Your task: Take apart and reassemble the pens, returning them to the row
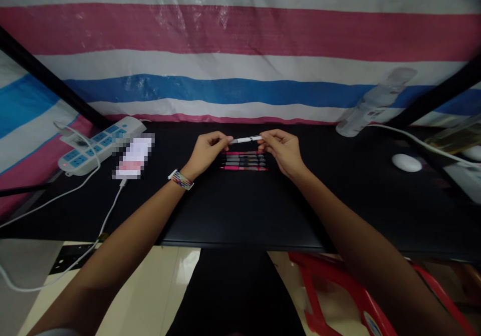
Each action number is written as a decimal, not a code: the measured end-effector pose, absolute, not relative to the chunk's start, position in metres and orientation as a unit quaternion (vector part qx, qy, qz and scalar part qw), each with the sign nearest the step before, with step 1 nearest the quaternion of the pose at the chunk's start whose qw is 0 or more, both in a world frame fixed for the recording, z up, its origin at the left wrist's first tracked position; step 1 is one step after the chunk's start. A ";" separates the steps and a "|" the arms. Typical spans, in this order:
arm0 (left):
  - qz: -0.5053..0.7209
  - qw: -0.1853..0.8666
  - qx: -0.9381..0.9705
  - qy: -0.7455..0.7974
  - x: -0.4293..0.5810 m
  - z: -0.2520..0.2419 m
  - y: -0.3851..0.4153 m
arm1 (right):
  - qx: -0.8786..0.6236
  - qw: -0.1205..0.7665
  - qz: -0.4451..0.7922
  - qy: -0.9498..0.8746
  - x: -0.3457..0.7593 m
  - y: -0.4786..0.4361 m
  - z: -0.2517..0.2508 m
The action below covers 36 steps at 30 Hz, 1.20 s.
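Observation:
A white pen (246, 139) is held level above the black table (240, 211), pinched at both ends. My left hand (206, 151) grips its left end with thumb and fingers closed. My right hand (282, 149) grips its right end the same way. Directly below the pen, several pink and black pens (243, 160) lie side by side in a neat row on the table, between my two hands. A beaded band (181, 180) circles my left wrist.
A white power strip (98, 144) with cables and a phone (134, 158) lie at the left. A clear plastic bottle (370, 106) lies at the back right, a white mouse (406, 162) near it. A red plastic stool (338, 291) stands below the table's front edge.

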State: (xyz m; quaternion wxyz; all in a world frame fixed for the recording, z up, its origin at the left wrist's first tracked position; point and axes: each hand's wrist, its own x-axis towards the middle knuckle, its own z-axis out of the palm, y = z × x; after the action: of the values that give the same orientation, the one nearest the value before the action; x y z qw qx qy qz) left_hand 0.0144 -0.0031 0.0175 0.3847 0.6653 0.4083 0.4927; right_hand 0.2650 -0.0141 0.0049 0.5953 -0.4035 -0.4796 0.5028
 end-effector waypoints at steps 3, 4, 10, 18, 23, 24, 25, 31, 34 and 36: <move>0.511 0.416 0.645 0.387 0.014 0.017 -0.001 | -0.405 0.594 0.513 -0.469 0.264 -0.015 0.006; 0.514 0.424 0.642 0.379 0.014 0.016 0.000 | -0.404 0.592 0.524 -0.460 0.264 -0.015 0.007; 0.511 0.453 0.630 0.371 0.014 0.014 0.000 | -0.345 0.509 0.701 -0.360 0.265 -0.024 0.021; 0.527 0.494 0.587 0.365 0.018 0.011 0.001 | -0.298 0.513 0.727 -0.346 0.267 -0.027 0.023; 0.525 0.516 0.571 0.362 0.018 0.011 -0.001 | -0.326 0.538 0.688 -0.362 0.266 -0.024 0.018; 0.527 0.520 0.568 0.360 0.019 0.012 -0.002 | -0.331 0.540 0.678 -0.374 0.266 -0.024 0.017; 0.529 0.523 0.565 0.357 0.019 0.012 -0.002 | -0.334 0.541 0.667 -0.389 0.265 -0.024 0.018; 0.527 0.516 0.571 0.361 0.021 0.013 -0.005 | -0.367 0.551 0.619 -0.421 0.264 -0.025 0.018; 0.528 0.514 0.571 0.363 0.022 0.012 -0.005 | -0.371 0.555 0.613 -0.423 0.264 -0.026 0.018; 0.530 0.511 0.570 0.364 0.022 0.012 -0.005 | -0.364 0.554 0.615 -0.427 0.263 -0.027 0.018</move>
State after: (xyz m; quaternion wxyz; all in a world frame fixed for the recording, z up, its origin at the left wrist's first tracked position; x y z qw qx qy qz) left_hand 0.0221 -0.0045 0.0117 0.5113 0.5699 0.3642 0.5302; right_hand 0.2633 -0.0268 0.0182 0.5542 -0.3640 -0.4271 0.6148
